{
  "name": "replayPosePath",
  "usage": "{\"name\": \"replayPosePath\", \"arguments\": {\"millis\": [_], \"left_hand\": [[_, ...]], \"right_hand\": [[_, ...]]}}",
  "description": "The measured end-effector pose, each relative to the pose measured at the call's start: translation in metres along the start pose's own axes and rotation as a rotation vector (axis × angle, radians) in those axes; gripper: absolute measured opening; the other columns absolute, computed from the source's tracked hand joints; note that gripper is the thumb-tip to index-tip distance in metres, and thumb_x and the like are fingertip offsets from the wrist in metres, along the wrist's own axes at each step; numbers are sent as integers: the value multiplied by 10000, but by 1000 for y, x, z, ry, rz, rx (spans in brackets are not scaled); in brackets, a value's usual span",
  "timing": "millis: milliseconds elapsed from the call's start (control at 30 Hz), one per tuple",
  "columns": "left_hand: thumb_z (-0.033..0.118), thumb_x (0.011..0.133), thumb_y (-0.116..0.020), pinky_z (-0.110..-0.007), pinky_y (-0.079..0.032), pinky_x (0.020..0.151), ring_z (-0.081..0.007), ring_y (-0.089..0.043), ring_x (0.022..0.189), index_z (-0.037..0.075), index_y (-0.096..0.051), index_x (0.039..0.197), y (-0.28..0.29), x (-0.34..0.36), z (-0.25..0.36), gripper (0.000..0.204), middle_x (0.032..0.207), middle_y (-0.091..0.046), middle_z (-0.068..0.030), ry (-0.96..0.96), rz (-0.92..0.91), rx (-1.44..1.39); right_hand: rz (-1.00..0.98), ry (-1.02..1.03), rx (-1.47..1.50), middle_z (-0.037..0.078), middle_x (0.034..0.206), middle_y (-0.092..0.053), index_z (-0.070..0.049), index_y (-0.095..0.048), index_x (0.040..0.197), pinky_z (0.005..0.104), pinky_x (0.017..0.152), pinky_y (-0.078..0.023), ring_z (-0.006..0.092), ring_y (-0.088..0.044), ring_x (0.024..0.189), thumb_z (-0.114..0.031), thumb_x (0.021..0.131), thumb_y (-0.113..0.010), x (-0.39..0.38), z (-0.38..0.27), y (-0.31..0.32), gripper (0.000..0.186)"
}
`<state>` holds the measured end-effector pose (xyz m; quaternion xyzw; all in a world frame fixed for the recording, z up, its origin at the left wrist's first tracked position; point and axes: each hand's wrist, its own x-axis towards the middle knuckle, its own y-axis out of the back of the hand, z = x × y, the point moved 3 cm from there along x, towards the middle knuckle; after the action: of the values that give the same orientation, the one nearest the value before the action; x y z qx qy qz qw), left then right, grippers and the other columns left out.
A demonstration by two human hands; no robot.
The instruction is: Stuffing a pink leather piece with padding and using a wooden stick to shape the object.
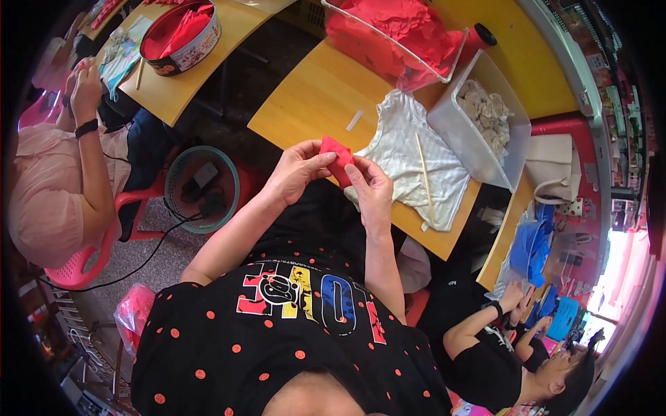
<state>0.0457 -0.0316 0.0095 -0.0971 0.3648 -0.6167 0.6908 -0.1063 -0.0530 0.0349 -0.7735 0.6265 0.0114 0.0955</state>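
Note:
Between my two hands is a small piece of red fabric (336, 154), held up in front of the table's near edge. My left hand (303, 166) pinches its left side between thumb and fingers. On the other side, my right hand (370, 186) grips it, the thumb pressed against the cloth. Just beyond my right hand, a white cloth garment (414, 154) lies spread on the wooden table (305, 90). A thin wooden stick (424, 177) rests on that garment. Left of it lies a small white strip (354, 120).
A clear bin of red fabric pieces (395, 35) stands at the table's back, beside a bin of whitish pieces (483, 114). At left are a round tin (182, 38) with red pieces, a green basket (202, 187) and a seated person (69, 173). Another person (499, 353) works at right.

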Motion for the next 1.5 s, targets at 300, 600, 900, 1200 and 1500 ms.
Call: {"name": "replayPosePath", "arguments": {"millis": [300,600,900,1200,1500], "left_hand": [[180,875,-661,-188,-412,597,-52,-516,630,18,-636,926,-6,4,-11,172,761,-618,-1,40,-30,95],[194,865,-667,-232,-493,726,-108,-614,802,2,-647,995,-43,-8,-13,233,866,-655,-43,182,-107,154],[232,934,-578,-242,-505,701,-104,-615,729,2,-635,948,-46,6,-45,237,835,-655,-44,78,-81,54],[213,950,-554,-199,-440,630,-49,-548,668,-6,-611,907,-49,13,-46,231,777,-628,-16,-135,-34,172],[251,973,-510,-205,-437,631,-48,-529,667,15,-584,911,-50,12,-53,255,796,-612,-13,-173,33,86]], "right_hand": [[112,-2,-29,28,867,-643,11,-624,1077,193,674,-464,72,-574,720,-226,908,-624,-10,12,40,291],[60,-83,-63,37,801,-671,33,-654,995,218,642,-496,59,-596,693,-127,849,-681,-22,8,44,219],[107,-25,-167,11,753,-646,24,-661,957,208,602,-460,51,-557,644,-165,858,-680,-39,13,60,214],[77,-120,121,7,739,-644,30,-678,928,198,603,-439,51,-550,642,-206,865,-680,-51,31,59,244],[164,-28,-58,12,775,-672,37,-668,965,195,616,-457,37,-562,656,-159,851,-693,-59,25,53,229]]}}
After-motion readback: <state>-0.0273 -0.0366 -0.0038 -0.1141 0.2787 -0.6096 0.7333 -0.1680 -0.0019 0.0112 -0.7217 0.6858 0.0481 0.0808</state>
